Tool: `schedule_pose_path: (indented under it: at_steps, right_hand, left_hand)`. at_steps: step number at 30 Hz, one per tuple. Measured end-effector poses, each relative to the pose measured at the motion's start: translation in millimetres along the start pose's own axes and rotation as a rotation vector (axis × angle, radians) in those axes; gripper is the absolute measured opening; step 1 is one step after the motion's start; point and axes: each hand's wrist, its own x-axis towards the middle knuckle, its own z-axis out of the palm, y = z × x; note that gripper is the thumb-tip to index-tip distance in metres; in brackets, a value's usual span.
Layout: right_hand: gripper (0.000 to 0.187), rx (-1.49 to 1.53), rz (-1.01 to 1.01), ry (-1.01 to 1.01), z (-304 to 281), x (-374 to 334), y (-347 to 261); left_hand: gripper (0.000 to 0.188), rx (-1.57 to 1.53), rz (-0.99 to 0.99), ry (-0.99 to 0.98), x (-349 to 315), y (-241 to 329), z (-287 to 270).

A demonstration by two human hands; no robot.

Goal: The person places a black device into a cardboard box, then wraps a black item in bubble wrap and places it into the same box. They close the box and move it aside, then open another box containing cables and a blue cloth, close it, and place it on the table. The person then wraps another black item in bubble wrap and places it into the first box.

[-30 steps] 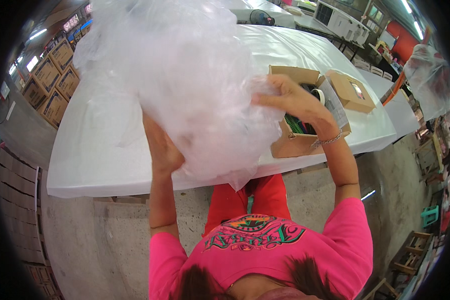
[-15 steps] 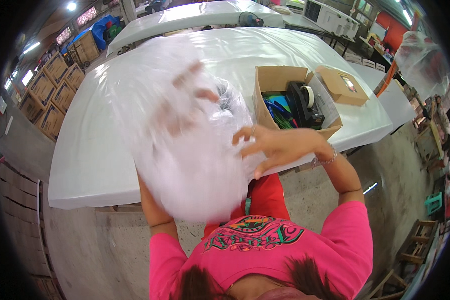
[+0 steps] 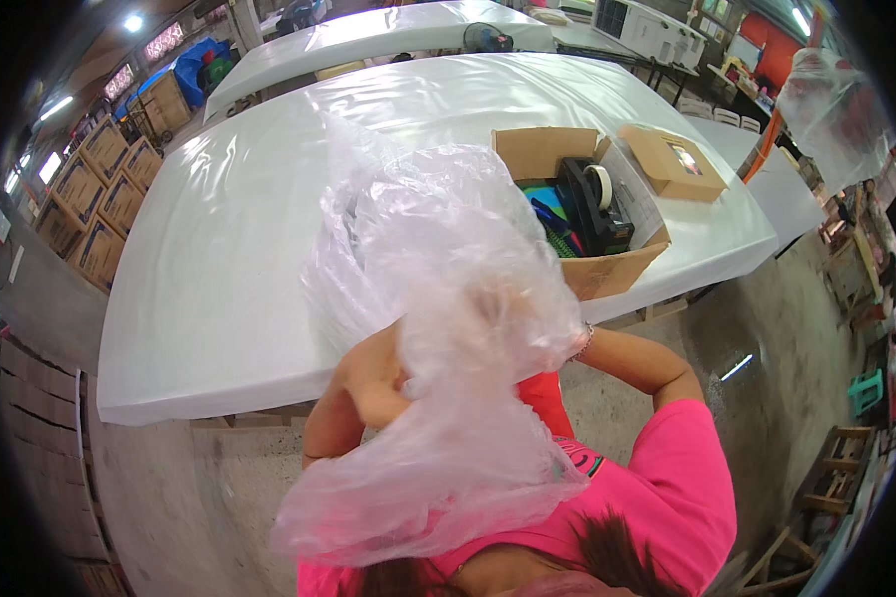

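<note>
A: Start at the left. What is there?

B: Bare stretch of white-covered table [image 3: 209,318]. Judgement: good room to lay slack out flat, better than working it in mid-air.

A: Left hand [image 3: 370,383]?

B: Just off the table's near edge, against the narrowed neck of the clear plastic film [image 3: 443,214]. Advice: anchor here, with the neck well inside the palm, since thin film probably slips from fingertips. Pose: forearm rises from below, wrist sharply bent, hand turned inward. Fingers look curled, but their ends are lost behind film; cannot tell whether they grasp it.

A: And the film itself?

B: Middle of the view. Bulky crumpled part lies on the table and bulges over the near edge; a loose flap hangs toward the person, across the pink shirt [image 3: 657,468]. Advice: bring the flap in by short gathers and press air out; trailing film could snag or billow.

A: Right hand [image 3: 506,303]?

B: Seen blurred through the film, so grip unreadable. Pose: elbow out to the right, forearm running inward, bracelet [image 3: 584,343] at the film's edge. Judgement: small strokes toward the left hand should suit.

A: Far right?

B: Open cardboard box [image 3: 607,276] with a black tape dispenser [image 3: 595,224] inside, close beside the film. Keep sweeps short on that side.
</note>
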Motion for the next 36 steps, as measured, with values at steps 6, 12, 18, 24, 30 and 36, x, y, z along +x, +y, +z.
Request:
schedule_pose_path:
  at_steps: [6, 12, 18, 24, 30, 36]
  right_hand:
    - [0.043, 0.396, -0.244, 0.345, -41, -2, -40]
    - [0.046, 0.163, -0.734, 0.432, -117, -94, -33]
    - [0.048, 0.769, -0.606, 0.293, -144, -73, -40]
    - [0.056, 0.604, -0.539, 0.329, -85, -50, -66]
    - [0.069, 0.473, -0.506, 0.034, -40, -37, -87]
    - [0.064, -0.431, -0.667, 0.569, -41, -29, -76]
  left_hand:
    - [0.055, -0.196, -0.157, -0.011, -40, -27, -19]
    - [0.053, -0.401, -0.543, 0.014, -113, -110, -86]
    - [0.054, 0.409, -0.711, 0.490, -166, -141, -128]
    - [0.064, -0.063, -0.060, 0.654, -47, -6, -113]
    - [0.102, 0.411, -0.017, 0.394, 25, -36, -34]
    - [0.041, -0.127, -0.382, 0.387, 29, -109, -67]
